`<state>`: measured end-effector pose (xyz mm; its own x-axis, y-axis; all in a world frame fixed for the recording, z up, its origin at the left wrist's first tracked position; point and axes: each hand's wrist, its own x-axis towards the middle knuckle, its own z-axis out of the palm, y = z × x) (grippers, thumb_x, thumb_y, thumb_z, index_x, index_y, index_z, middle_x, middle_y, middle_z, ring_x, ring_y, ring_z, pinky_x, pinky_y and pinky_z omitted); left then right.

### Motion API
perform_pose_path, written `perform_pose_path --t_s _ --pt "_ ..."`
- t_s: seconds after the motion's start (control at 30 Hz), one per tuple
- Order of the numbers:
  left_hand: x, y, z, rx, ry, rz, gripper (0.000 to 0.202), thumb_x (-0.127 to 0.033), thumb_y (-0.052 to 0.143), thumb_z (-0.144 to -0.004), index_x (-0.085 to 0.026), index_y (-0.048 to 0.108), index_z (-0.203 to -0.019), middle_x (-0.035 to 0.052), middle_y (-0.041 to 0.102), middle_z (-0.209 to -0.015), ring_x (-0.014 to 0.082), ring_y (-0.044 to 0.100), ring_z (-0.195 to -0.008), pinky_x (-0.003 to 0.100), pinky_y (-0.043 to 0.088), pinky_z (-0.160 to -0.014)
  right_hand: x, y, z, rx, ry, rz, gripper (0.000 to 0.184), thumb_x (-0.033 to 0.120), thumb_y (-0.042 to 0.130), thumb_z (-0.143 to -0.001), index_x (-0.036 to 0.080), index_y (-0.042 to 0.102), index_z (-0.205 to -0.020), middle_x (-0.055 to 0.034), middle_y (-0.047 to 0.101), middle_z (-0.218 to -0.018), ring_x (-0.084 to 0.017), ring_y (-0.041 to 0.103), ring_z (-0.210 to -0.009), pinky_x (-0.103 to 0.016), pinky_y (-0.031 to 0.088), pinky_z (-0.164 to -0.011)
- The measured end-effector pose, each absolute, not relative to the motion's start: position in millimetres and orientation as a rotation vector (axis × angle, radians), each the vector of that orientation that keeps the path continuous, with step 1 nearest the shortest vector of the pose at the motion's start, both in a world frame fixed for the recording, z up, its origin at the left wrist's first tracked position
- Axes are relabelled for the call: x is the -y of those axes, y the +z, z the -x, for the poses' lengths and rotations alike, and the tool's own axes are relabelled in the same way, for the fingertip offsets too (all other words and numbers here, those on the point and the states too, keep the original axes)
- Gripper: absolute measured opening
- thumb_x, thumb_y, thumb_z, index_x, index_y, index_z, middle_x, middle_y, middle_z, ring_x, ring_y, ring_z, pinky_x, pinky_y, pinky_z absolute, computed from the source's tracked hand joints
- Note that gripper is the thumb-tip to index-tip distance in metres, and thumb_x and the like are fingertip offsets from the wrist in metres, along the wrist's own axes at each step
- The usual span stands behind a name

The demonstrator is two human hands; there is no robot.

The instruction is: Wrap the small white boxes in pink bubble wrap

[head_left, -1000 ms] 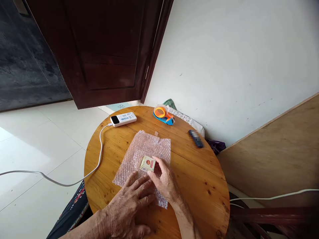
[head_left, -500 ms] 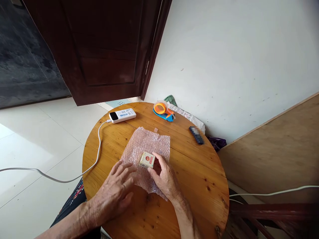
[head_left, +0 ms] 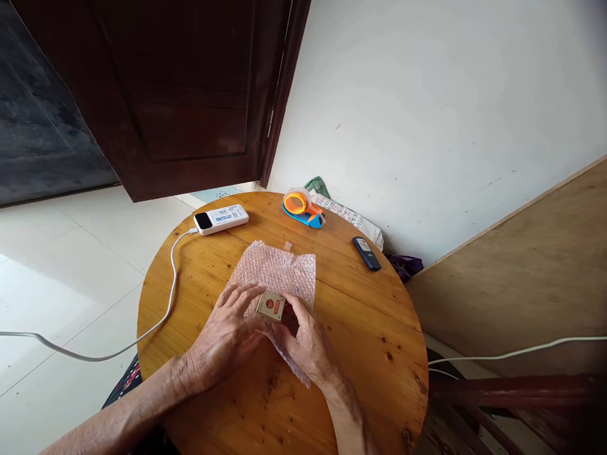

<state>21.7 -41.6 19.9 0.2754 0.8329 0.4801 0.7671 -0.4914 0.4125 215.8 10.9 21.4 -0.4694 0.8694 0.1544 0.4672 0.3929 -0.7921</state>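
A small cream cardboard box (head_left: pixel 271 306) with a red round emblem and red label sits over a sheet of clear, pinkish bubble wrap (head_left: pixel 284 270). My right hand (head_left: pixel 307 338) grips the box from the right, index finger at its far corner and thumb at the near side. From the left, my left hand (head_left: pixel 230 328) curves around the box, fingertips against its far left edge. Its thumb is low by the near part of the wrap and partly hidden. Near the thumbs, the wrap's front edge looks bent upward.
On the round wooden table (head_left: pixel 365 354) lie a white power bank (head_left: pixel 221 219) with a cable (head_left: pixel 174 278), an orange and blue tape dispenser (head_left: pixel 304 207) and a dark remote (head_left: pixel 367 253). A dark red door (head_left: pixel 190 95) and a white wall (head_left: pixel 427 95) stand beyond.
My left hand has come in from the left and closed around the box. The box has tilted slightly, and the wrap's near edge has bent up. The view has shifted a little.
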Motion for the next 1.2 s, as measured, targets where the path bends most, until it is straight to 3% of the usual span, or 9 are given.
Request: perform_pose_path --t_s 0.33,0.6,0.73,0.83,0.93,1.03,1.13,1.2 --pt "46 7 -13 -1.442 1.054 -2.326 0.026 0.0 0.059 -0.068 -0.021 0.06 -0.082 0.0058 0.044 -0.146 0.03 0.043 -0.13 0.052 0.043 -0.103 -12 19 -217 2.096 0.895 1.152 0.058 0.008 0.06 -0.081 0.026 0.051 -0.135 -0.0067 0.062 -0.13 -0.025 0.058 -0.12 -0.043 0.046 -0.105" --pt "34 27 -15 -1.425 1.019 -2.279 0.018 -0.004 0.057 -0.073 -0.021 0.061 -0.08 0.0066 0.053 -0.139 0.0267 0.051 -0.125 0.049 0.045 -0.104 -12 15 -217 2.046 0.978 1.147 0.057 0.01 0.056 -0.085 0.027 0.048 -0.139 -0.0072 0.06 -0.134 -0.024 0.055 -0.126 -0.043 0.045 -0.109" --pt "23 29 -17 -1.484 0.978 -2.171 0.008 -0.014 0.06 -0.08 -0.021 0.064 -0.078 0.0074 0.061 -0.134 0.0263 0.06 -0.118 0.046 0.05 -0.099 -15 24 -226 1.956 1.174 1.118 0.052 0.03 0.059 -0.092 0.025 0.047 -0.142 -0.0103 0.06 -0.136 -0.027 0.058 -0.123 -0.044 0.048 -0.105" --pt "15 31 -20 -1.521 0.946 -1.983 0.007 -0.019 0.063 -0.082 -0.02 0.065 -0.076 0.0068 0.066 -0.127 0.0249 0.066 -0.109 0.041 0.053 -0.095 -20 32 -241 1.835 1.366 1.024 0.054 0.053 0.05 -0.096 0.026 0.047 -0.142 -0.0113 0.057 -0.14 -0.028 0.055 -0.128 -0.047 0.046 -0.106" --pt "8 33 -23 -1.523 0.954 -1.856 0.008 -0.02 0.064 -0.081 -0.019 0.065 -0.074 0.0067 0.068 -0.123 0.0239 0.068 -0.105 0.037 0.053 -0.091 -22 37 -250 1.803 1.401 0.954 0.069 0.067 0.059 -0.086 0.025 0.05 -0.14 -0.0128 0.055 -0.142 -0.032 0.049 -0.133 -0.051 0.04 -0.109" --pt "3 35 -24 -1.495 0.982 -1.809 0.008 -0.023 0.063 -0.082 -0.019 0.065 -0.076 0.0062 0.071 -0.115 0.022 0.068 -0.101 0.033 0.052 -0.087 -20 36 -242 1.79 1.308 1.09 0.06 0.055 0.072 -0.079 0.022 0.058 -0.127 -0.0114 0.063 -0.131 -0.03 0.056 -0.123 -0.046 0.044 -0.104" --pt "-2 36 -23 -1.458 0.984 -1.77 0.01 -0.026 0.062 -0.083 -0.019 0.064 -0.076 0.0044 0.072 -0.108 0.0187 0.068 -0.092 0.028 0.051 -0.078 -18 32 -227 1.73 1.228 1.221 0.022 0.04 0.066 -0.083 0.02 0.065 -0.095 -0.008 0.07 -0.112 -0.025 0.064 -0.104 -0.036 0.051 -0.088" --pt "-4 37 -21 -1.45 0.966 -1.741 0.012 -0.028 0.062 -0.083 -0.018 0.064 -0.075 0.0033 0.072 -0.105 0.0171 0.067 -0.087 0.026 0.049 -0.074 -19 29 -223 1.686 1.269 1.202 0.018 0.037 0.063 -0.084 0.02 0.062 -0.079 -0.0072 0.071 -0.11 -0.023 0.065 -0.098 -0.031 0.051 -0.08"
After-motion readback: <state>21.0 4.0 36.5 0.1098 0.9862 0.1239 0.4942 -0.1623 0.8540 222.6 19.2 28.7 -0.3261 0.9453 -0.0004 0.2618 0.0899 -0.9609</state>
